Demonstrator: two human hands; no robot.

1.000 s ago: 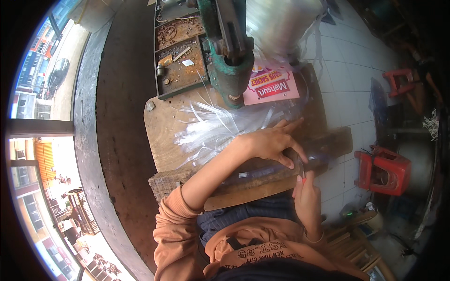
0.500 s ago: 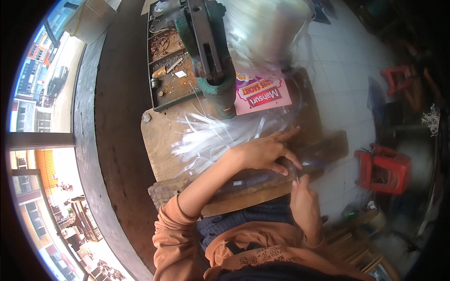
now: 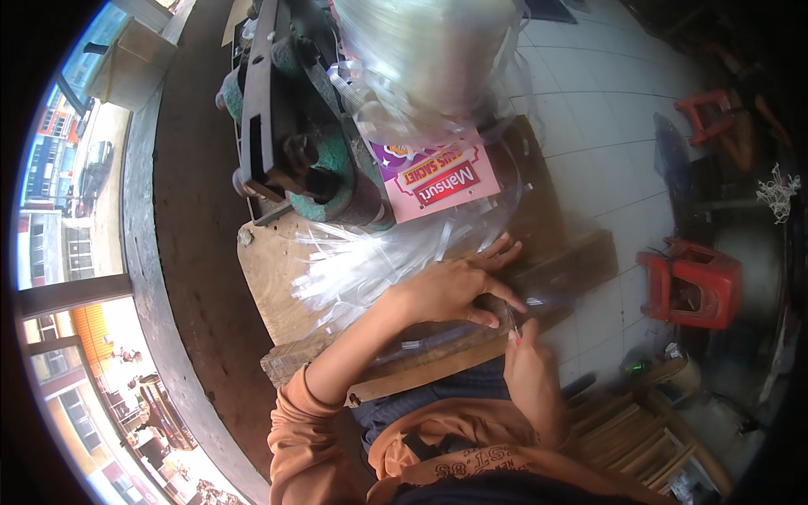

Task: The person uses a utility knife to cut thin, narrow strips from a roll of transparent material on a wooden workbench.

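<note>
Over the wooden work board (image 3: 268,268), my left hand (image 3: 450,290) is held palm down with its fingers spread, the thumb and index finger apart beside a clear plastic strip. A loose heap of clear plastic strips (image 3: 366,273) lies just beyond it. My right hand (image 3: 532,366) is closed near the board's front edge. Between its thumb and index finger is a small thin tool with a reddish part (image 3: 515,337), its tip pointing toward the left hand's fingertips. What kind of tool it is cannot be made out.
A green metal press (image 3: 324,168) stands beyond the strips on the left. Next to it lies a pink printed card (image 3: 442,181), with a large bundle of clear plastic film (image 3: 433,59) behind. Red plastic stools (image 3: 694,286) stand on the tiled floor (image 3: 602,126) at right.
The whole view has shifted, so the press shows more of its side and covers the parts tray. My hands keep nearly the same pose, close together over the board's front edge.
</note>
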